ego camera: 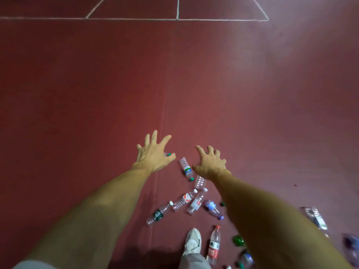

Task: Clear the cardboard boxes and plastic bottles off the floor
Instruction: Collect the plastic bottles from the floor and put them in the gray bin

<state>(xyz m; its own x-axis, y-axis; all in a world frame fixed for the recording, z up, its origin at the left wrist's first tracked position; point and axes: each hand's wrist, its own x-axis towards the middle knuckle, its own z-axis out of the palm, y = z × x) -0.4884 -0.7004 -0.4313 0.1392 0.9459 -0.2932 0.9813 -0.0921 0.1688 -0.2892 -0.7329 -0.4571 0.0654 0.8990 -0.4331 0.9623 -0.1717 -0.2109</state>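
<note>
Several empty plastic bottles lie scattered on the red floor. My left hand hovers with fingers spread, holding nothing; a green bottle cap peeks out just under its thumb side. My right hand is stretched out with loosely bent fingers, empty, right beside a clear bottle with a blue-green label. Nearer me lie a clear bottle, one with a red-white label, a white-capped bottle, a dark-green-labelled bottle, a blue-labelled bottle and a red-labelled bottle. No cardboard box is in view.
My white shoe stands among the bottles at the bottom centre. A crushed green bottle and more bottles lie to the lower right, partly behind my right arm. White court lines cross the floor far ahead.
</note>
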